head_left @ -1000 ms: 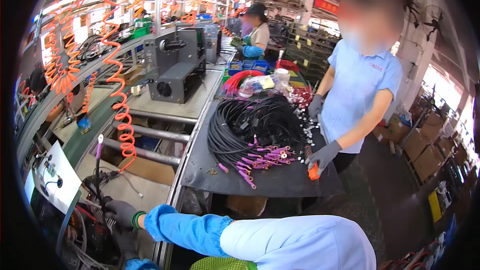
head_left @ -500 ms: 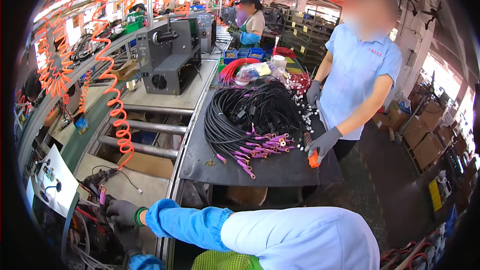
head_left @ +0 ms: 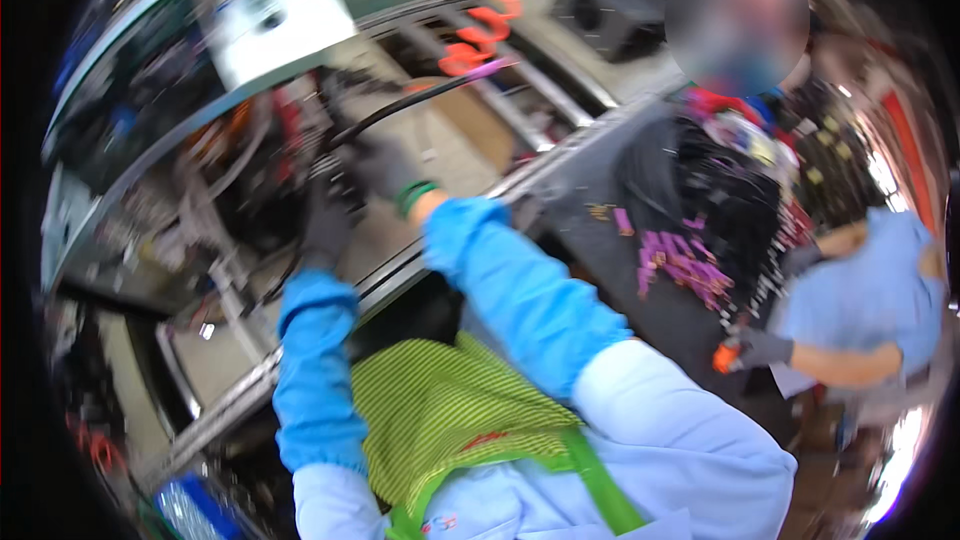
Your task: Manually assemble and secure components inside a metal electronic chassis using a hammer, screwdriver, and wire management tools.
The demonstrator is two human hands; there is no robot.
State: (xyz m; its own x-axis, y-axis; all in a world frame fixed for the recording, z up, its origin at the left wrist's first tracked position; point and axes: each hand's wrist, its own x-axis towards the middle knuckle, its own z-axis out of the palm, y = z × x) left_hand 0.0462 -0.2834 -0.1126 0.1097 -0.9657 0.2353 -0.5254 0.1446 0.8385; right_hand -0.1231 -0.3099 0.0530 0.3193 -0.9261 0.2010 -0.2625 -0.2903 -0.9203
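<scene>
Both my hands wear dark grey gloves and are at the opened machine (head_left: 255,140), among its wires and dark parts. Below a black cable (head_left: 415,98), the fingers of my right hand (head_left: 385,168) meet its lower end. The cable slants up to the right and ends in a purple sleeve (head_left: 488,69). Closer to me, my left hand (head_left: 326,225) reaches up to dark parts beside the right hand. Motion blur smears the fingers of both hands, so their grip does not show.
A white panel (head_left: 285,25) stands above the machine. An orange coiled hose (head_left: 490,15) hangs beyond. On the dark table (head_left: 590,230) at right lies a heap of black cables (head_left: 725,175) with purple ends. A co-worker in a light blue shirt (head_left: 860,290) holds an orange-ended tool (head_left: 726,356).
My view has swung left and down, bringing the machine and both forearms further into the picture. The purple-sleeved cable, upright beside my right hand before, now slants away to the right.
</scene>
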